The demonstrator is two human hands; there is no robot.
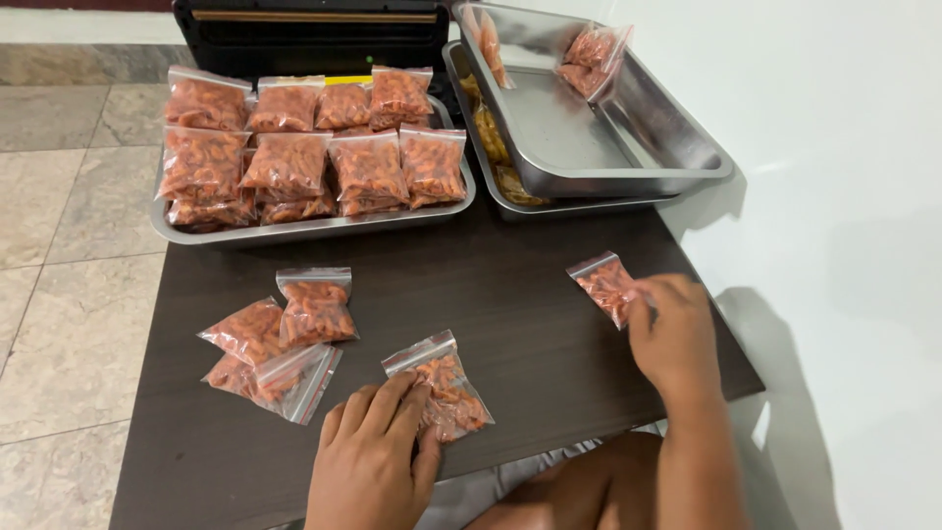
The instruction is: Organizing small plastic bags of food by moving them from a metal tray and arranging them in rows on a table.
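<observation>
The left hand [371, 461] lies flat on the dark brown wooden counter [530, 334], fingers spread and pressing down on the near edge of a small clear zip bag of orange-red snack pieces [442, 385]. That bag sits just ahead and to the right of the left hand's fingertips, its long axis running diagonally away from the hand toward the upper left, sealed strip at the far end.

The right hand [672, 334] rests well to the right, fingers curled together and touching the near corner of a second small clear bag of the same orange-red pieces [605, 285]. This bag lies just ahead and to the left of the right hand's fingertips, tilted the same way. Each hand is nearer its own bag; the two bags lie well apart.

To the left of the left hand lies a loose cluster of three similar filled bags [280, 344]. Beyond both hands stands a shallow steel tray packed with filled bags [314, 228], and to its right an upper steel tray [677, 157] stacked on another.
</observation>
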